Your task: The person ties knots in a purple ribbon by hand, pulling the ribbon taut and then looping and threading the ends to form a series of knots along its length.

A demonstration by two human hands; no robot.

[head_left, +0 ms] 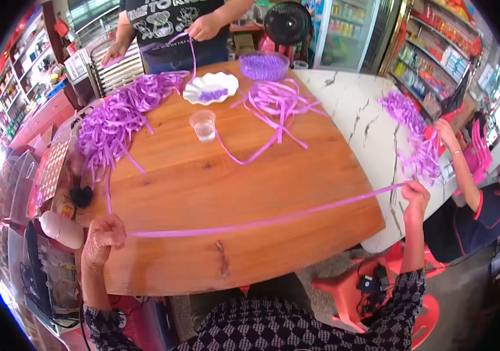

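Above the wooden table, the left hand and right hand pinch a purple ribbon strip taut; light, limp, slippery, probably best gripped at its ends.

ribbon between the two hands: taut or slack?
Taut: the purple ribbon runs in a straight line from left hand to right hand.

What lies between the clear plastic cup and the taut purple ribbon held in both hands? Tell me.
In the head view, only bare wooden tabletop separates the clear plastic cup from the taut purple ribbon stretched between the left hand and the right hand.
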